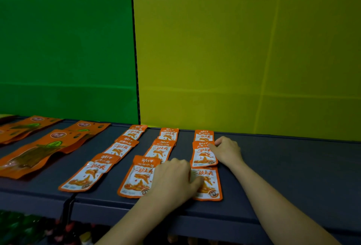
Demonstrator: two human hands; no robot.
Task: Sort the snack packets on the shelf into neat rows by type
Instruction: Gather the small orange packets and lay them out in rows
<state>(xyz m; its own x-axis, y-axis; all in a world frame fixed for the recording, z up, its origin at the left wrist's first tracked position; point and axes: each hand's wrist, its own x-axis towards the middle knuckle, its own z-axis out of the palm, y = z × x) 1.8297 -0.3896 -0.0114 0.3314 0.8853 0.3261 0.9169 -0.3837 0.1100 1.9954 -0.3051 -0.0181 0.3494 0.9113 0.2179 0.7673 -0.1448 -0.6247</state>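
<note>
Small orange-and-white snack packets lie flat in three columns on the dark grey shelf (283, 166). My left hand (173, 178) rests knuckles-up between the middle and right columns. It overlaps the front middle packet (136, 178), and its thumb presses on the front right packet (210, 186). My right hand (227, 150) sits beside the right column with curled fingers, its fingertips holding the top right corner of the middle packet (203, 155), which overlaps the front one. A third packet (204, 135) lies behind it. The left column (88, 174) lies untouched.
Larger orange packets with a clear window (37, 153) lie in rows at the shelf's left end. Green (66, 49) and yellow (244, 49) panels back the shelf. Dark bottles and goods (39, 231) show on a level below the front edge.
</note>
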